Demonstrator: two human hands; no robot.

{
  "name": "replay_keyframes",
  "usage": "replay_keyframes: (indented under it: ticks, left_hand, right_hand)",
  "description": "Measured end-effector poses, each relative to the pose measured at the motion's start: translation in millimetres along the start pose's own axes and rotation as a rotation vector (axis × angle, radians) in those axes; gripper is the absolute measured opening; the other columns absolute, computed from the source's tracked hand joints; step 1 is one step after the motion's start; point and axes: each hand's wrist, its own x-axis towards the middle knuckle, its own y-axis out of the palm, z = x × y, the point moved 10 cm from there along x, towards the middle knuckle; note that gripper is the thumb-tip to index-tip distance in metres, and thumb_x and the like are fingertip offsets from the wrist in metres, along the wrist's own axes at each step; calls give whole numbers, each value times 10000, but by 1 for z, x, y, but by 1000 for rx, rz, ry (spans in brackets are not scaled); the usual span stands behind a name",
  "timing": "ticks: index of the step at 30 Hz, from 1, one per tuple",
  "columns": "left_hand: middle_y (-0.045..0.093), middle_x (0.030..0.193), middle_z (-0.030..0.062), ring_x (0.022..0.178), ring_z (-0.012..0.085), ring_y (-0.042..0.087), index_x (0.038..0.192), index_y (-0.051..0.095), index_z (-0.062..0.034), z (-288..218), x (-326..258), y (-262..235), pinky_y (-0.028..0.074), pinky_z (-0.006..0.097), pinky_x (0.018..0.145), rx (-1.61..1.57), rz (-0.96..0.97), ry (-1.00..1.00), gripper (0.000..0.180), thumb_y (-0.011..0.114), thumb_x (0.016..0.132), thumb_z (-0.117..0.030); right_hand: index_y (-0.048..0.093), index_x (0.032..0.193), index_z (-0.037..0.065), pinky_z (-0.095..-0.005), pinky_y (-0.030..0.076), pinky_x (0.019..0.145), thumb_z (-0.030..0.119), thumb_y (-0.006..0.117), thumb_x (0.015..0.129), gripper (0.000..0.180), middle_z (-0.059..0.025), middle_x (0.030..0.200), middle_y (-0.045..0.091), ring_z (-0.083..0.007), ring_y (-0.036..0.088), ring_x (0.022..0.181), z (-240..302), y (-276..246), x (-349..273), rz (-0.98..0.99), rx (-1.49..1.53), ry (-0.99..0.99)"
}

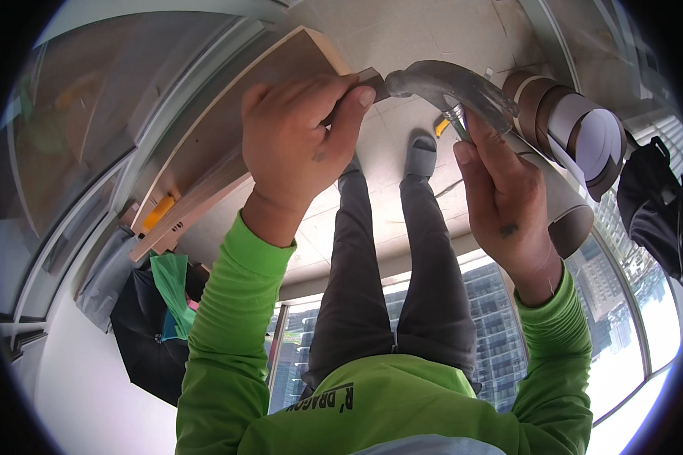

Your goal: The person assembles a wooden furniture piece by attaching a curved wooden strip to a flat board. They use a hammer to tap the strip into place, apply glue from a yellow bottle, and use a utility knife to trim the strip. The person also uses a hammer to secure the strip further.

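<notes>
Pale floor tiles (387,136) and tall glass windows (486,318) surround the work. Between the raised hands, a dark gray steel claw hammer (451,82) points its face at the end of a dark brown block (372,80); whether they touch, I cannot tell. The left hand (300,136) clasps the block between thumb and curled fingers, while the right hand (508,201) grips the hammer close below its head. A long brown wooden panel (228,98) stands left of the left hand; brown-and-white curled rolls (588,140) lie to the right, near a black fabric bag (653,197).
</notes>
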Motion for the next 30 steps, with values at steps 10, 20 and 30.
replay_keyframes:
  ticks: [10, 20, 30]
  left_hand:
    - [705, 775, 3, 672, 181, 625, 898, 727, -122, -20, 3, 0, 380, 335, 729, 72, 6, 80, 75, 710, 877, -193]
    - [670, 772, 77, 663, 204, 599, 1036, 727, -52, -2, 7, 7, 468, 339, 645, -102, 44, -89, 173, 646, 914, -145]
    - [725, 998, 79, 830, 108, 632, 1046, 693, 22, 2, 1, 23, 506, 245, 789, -283, 41, -408, 188, 702, 922, -120]
  right_hand:
    - [521, 1373, -52, -231, 430, 631, 74, 555, 1012, 384, -88, 765, 591, -75, 503, 675, -59, 8, -45, -27, 223, 300]
    - [552, 1331, -58, -230, 424, 680, 140, 560, 1019, 370, -20, 817, 561, -68, 465, 758, -210, 46, -194, 52, 334, 740]
    - [604, 1248, 56, -496, 497, 672, 172, 545, 976, 301, -247, 819, 654, -473, 637, 806, -276, 39, -269, 66, 166, 823]
